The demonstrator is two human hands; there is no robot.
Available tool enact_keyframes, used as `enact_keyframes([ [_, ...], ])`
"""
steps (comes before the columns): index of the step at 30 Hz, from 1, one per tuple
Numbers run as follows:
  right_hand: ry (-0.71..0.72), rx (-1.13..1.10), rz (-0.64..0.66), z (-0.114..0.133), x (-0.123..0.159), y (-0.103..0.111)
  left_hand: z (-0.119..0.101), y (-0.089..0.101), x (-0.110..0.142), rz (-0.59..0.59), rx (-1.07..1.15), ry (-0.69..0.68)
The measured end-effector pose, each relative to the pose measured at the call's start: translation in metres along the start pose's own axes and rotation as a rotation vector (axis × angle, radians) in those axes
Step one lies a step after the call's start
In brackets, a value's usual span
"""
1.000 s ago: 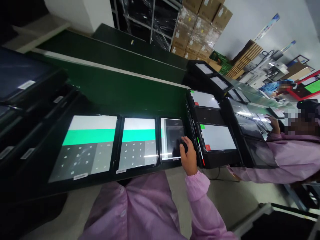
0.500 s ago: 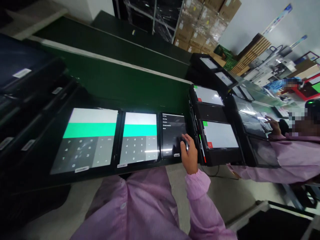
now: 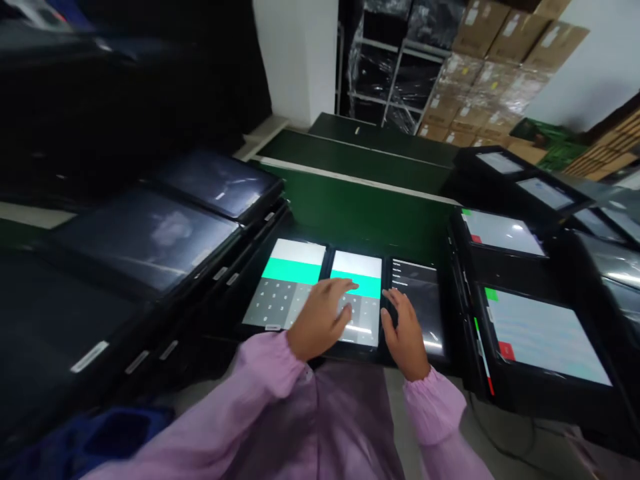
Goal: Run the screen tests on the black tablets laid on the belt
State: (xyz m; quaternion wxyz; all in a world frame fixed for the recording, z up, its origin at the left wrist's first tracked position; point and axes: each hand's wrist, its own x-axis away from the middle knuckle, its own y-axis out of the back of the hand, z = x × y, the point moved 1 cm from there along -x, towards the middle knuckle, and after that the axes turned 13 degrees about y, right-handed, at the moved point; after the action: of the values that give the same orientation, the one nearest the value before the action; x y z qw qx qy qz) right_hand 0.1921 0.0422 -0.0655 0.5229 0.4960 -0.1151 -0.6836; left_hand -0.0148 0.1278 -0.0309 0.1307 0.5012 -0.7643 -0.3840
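Note:
Three tablets lie side by side in front of me. The left tablet [image 3: 293, 270] and the middle tablet [image 3: 357, 263] show a calculator with a teal band; the right tablet [image 3: 423, 307] has a dark screen with a short text menu. My left hand [image 3: 323, 317] is over the left and middle tablets, fingers stretched toward the teal band, holding nothing; whether it touches the glass I cannot tell. My right hand [image 3: 404, 330] is at the gap between the middle and right tablets, fingers apart and holding nothing.
Stacked dark tablets [image 3: 150, 227] rise on the left. On the right, stacked tablets carry lit white screens [image 3: 545, 333] with green and red corners. A green work surface [image 3: 360, 207] lies behind, and wrapped cartons [image 3: 470, 93] stand farther back. A cable [image 3: 495, 440] hangs below right.
My left hand has come into view over the calculator tablets. My right hand has moved from the dark-screen tablet's right side to its left edge. The view has swung left.

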Motion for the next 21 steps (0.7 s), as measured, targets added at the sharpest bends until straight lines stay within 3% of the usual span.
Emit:
enact_keyframes([
  [5,0.064,0.065,0.031,-0.011,-0.018,-0.013,-0.006,-0.029,-0.017,0.097,-0.202,-0.043],
  [9,0.114,0.106,0.052,-0.013,-0.024,-0.02,-0.006,-0.038,-0.024,0.079,-0.232,-0.076],
  [16,0.126,0.135,-0.01,-0.012,-0.024,-0.023,-0.008,-0.033,-0.027,0.106,-0.231,-0.099],
  [21,0.093,0.131,-0.011,-0.01,-0.017,-0.017,-0.001,-0.004,-0.008,0.002,-0.127,-0.019],
])
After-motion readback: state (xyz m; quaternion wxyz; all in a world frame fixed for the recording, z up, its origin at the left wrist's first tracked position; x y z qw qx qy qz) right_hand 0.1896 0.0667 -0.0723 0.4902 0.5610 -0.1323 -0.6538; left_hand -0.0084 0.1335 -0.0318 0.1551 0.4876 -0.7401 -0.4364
